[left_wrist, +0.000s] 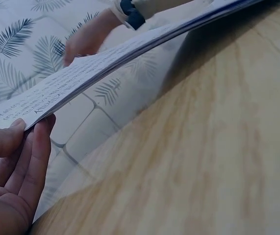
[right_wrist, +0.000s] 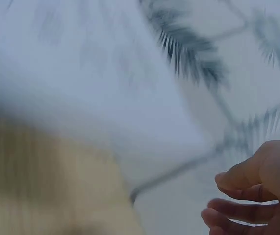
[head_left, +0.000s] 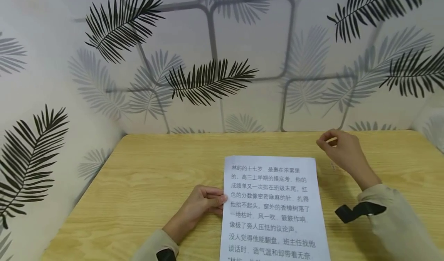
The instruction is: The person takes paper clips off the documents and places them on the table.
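Observation:
A stack of white printed sheets [head_left: 270, 207], covered in lines of large Chinese characters, is held up off the table in front of me. My left hand [head_left: 204, 205] pinches its left edge, thumb on the printed face and fingers behind. In the left wrist view the layered edge of the sheets [left_wrist: 105, 68] slants upward above the wood. Beyond the upper right corner of the paper, my right hand [head_left: 341, 149] hangs in the air with loosely bent fingers. The right wrist view shows nothing between its thumb and fingers [right_wrist: 242, 210], apart from the blurred sheet.
The light wooden table [head_left: 156, 168] runs back to a wall [head_left: 249, 41] patterned with dark and grey palm leaves. A dark strap [head_left: 360, 211] sits around the right sleeve, its end sticking out beside the paper. Another dark strap [head_left: 166, 255] is on the left cuff.

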### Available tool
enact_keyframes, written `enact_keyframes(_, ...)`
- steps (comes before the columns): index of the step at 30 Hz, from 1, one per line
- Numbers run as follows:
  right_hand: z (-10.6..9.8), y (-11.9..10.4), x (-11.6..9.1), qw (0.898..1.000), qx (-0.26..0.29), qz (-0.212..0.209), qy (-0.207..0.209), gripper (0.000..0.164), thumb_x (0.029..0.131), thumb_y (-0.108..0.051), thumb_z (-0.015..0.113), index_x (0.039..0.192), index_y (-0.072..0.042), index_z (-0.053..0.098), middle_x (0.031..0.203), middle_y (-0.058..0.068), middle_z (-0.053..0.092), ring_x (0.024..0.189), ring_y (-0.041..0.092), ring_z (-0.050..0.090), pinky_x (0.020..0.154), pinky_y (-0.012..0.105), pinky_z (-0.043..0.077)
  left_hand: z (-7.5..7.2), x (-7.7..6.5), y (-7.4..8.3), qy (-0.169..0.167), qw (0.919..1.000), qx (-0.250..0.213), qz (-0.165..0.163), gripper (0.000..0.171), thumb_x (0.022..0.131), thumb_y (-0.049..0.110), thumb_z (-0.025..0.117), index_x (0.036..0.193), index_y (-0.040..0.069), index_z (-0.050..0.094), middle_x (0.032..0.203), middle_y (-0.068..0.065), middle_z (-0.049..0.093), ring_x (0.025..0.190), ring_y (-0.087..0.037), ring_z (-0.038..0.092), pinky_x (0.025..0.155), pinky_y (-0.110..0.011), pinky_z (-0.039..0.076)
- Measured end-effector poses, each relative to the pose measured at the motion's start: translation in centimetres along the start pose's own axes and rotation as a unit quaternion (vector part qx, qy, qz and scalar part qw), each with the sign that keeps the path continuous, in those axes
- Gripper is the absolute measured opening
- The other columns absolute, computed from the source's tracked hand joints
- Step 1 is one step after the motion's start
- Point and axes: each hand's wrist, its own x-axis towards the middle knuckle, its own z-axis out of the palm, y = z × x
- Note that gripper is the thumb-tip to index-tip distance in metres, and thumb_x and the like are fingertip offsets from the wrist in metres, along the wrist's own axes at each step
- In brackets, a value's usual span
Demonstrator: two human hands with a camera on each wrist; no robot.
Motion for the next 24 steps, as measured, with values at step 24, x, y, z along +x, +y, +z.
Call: enact_keyframes(24, 6.1, -14.4, 3.2, 0.982, 0.089, -0.146, -0.076, 0.006, 0.087, -0.006, 0.07, 0.081, -0.005, 0.068, 0.075, 0.003, 0.066, 0.069, 0.016, 0.06, 0.063, 0.03, 0.052, 0.0, 0.1, 0.4, 0.016, 0.9998, 0.001, -0.015, 0.03, 0.087, -0.006, 0.063, 0.108, -0.026, 0.056, 0.083, -0.013, 0.072, 0.066, -0.013, 0.068, 0.064, -0.027, 0.059)
